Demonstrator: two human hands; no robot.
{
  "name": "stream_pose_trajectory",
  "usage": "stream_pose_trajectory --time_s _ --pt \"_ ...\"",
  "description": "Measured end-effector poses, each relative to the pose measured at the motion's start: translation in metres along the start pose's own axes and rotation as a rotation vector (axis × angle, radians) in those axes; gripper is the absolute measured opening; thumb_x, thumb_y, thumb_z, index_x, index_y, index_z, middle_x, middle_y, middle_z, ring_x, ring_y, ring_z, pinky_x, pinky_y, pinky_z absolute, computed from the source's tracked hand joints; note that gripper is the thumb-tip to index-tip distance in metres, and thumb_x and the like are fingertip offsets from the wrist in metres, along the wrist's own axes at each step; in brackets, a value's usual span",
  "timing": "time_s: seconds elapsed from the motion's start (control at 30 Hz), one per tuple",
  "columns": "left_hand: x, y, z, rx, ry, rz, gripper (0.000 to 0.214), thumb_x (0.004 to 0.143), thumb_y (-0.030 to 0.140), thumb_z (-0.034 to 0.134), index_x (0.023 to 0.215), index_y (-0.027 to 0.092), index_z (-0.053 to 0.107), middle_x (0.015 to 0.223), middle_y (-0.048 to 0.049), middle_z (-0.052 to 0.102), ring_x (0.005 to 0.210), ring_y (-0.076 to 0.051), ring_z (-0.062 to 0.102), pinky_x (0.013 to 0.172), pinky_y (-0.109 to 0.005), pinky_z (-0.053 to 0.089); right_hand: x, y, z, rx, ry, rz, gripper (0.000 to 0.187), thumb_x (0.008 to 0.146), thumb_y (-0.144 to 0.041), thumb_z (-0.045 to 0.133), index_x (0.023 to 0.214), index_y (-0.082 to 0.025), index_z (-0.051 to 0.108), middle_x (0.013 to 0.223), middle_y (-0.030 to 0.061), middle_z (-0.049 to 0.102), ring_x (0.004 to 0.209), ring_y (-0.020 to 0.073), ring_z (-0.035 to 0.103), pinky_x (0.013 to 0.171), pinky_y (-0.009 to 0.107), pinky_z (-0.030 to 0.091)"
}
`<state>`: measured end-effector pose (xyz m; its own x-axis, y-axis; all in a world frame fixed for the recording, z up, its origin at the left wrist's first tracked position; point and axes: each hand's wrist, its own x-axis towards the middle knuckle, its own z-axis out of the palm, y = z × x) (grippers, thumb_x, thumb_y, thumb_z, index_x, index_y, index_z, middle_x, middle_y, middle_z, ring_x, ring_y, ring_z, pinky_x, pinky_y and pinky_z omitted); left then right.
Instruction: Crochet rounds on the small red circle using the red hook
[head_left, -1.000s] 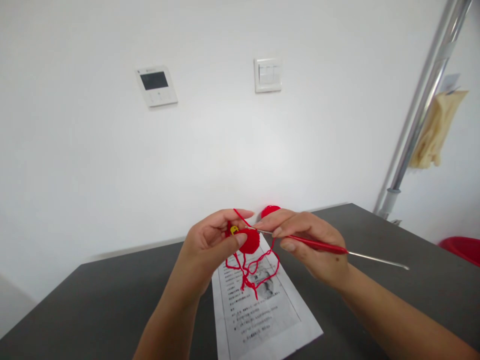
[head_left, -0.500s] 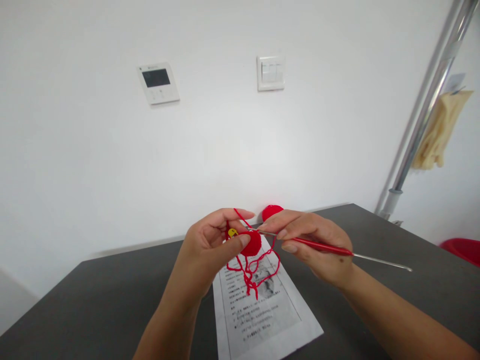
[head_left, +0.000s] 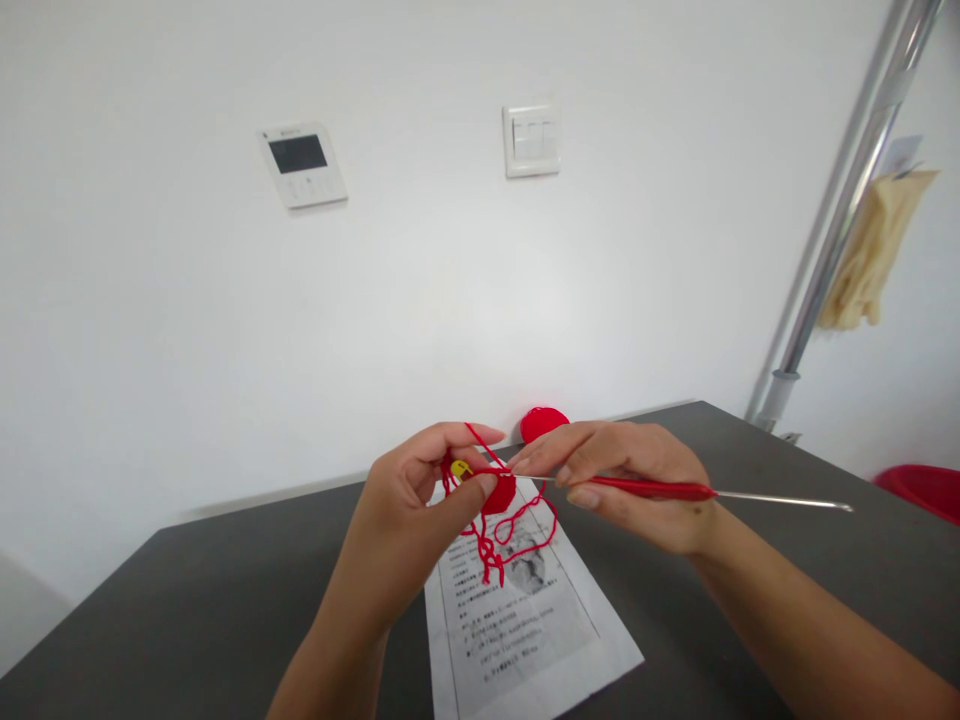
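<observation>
We see a printed sheet [head_left: 525,625] at lower centre of the frame, rows of small dark print beside a grey picture, too blurred for us to read, no other legible lettering anywhere.

- A left hand [head_left: 412,495] and right hand [head_left: 630,480] meet above a table [head_left: 225,610], a crocheted piece [head_left: 499,493] between them.
- The hook [head_left: 675,490] runs rightward from the piece.
- Yarn [head_left: 510,530] hangs over a printed sheet [head_left: 525,630] lying on the table.
- A yarn ball [head_left: 544,422] sits behind the hands, against the wall [head_left: 420,280].
- A pole [head_left: 840,220] stands at the far right.
</observation>
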<state>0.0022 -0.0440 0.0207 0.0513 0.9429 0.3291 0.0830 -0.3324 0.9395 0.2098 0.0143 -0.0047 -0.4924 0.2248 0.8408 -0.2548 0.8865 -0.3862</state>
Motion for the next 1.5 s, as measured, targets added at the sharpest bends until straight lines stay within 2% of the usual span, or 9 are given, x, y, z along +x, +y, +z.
stream_pose_trajectory --time_s 0.1,0.27,0.63,0.77,1.2,1.5 --pt "-0.002 0.001 0.002 0.051 0.058 0.013 0.020 0.075 0.016 0.074 0.095 0.020 0.076 0.075 -0.0006 0.071 0.073 -0.015 0.063 0.067 -0.025 0.049 -0.001 -0.001 0.000 -0.075 -0.014 -0.011 0.010 0.095 -0.014 0.059 0.099 -0.024 0.062 0.109 0.0091 0.077 0.104 0.0194 0.074 0.086 0.036 0.063" --pt "-0.004 0.002 0.004 0.121 0.086 0.045 0.020 0.077 0.017 0.072 0.097 0.021 0.075 0.073 0.0006 0.070 0.074 -0.017 0.064 0.070 -0.027 0.050 0.000 -0.005 0.000 -0.216 -0.020 -0.012 0.011 0.095 -0.013 0.058 0.096 -0.024 0.061 0.107 0.0080 0.077 0.100 0.0188 0.075 0.082 0.034 0.063" --pt "-0.006 -0.002 0.005 0.406 0.124 0.354 0.021 0.082 0.013 0.066 0.096 0.027 0.075 0.083 0.0011 0.068 0.075 -0.016 0.062 0.073 -0.027 0.049 0.003 -0.012 0.003 -0.346 -0.028 -0.045 0.013 0.094 -0.010 0.055 0.093 -0.022 0.060 0.104 0.0096 0.076 0.100 0.0179 0.075 0.082 0.030 0.063" --pt "-0.006 -0.001 0.006 0.433 0.122 0.402 0.021 0.083 0.012 0.065 0.095 0.026 0.075 0.083 0.0001 0.069 0.075 -0.017 0.063 0.074 -0.029 0.049 0.003 -0.013 0.003 -0.357 -0.028 -0.041 0.014 0.093 -0.011 0.055 0.095 -0.024 0.060 0.105 0.0078 0.076 0.100 0.0182 0.075 0.082 0.031 0.064" --pt "-0.007 -0.005 0.004 0.465 0.102 0.436 0.023 0.085 0.011 0.063 0.099 0.028 0.073 0.086 0.0015 0.069 0.077 -0.016 0.063 0.074 -0.028 0.048 0.003 -0.012 0.003 -0.369 -0.037 -0.055 0.013 0.094 -0.011 0.055 0.094 -0.023 0.060 0.104 0.0087 0.076 0.100 0.0183 0.074 0.081 0.030 0.064" --pt "-0.009 0.001 0.008 0.689 0.124 0.633 0.020 0.083 0.005 0.061 0.086 0.023 0.070 0.084 -0.0018 0.073 0.078 -0.020 0.065 0.076 -0.032 0.046 0.004 -0.010 0.009 -0.393 -0.022 -0.146 0.014 0.094 -0.011 0.055 0.098 -0.023 0.061 0.102 0.0114 0.075 0.101 0.0199 0.073 0.087 0.030 0.063"
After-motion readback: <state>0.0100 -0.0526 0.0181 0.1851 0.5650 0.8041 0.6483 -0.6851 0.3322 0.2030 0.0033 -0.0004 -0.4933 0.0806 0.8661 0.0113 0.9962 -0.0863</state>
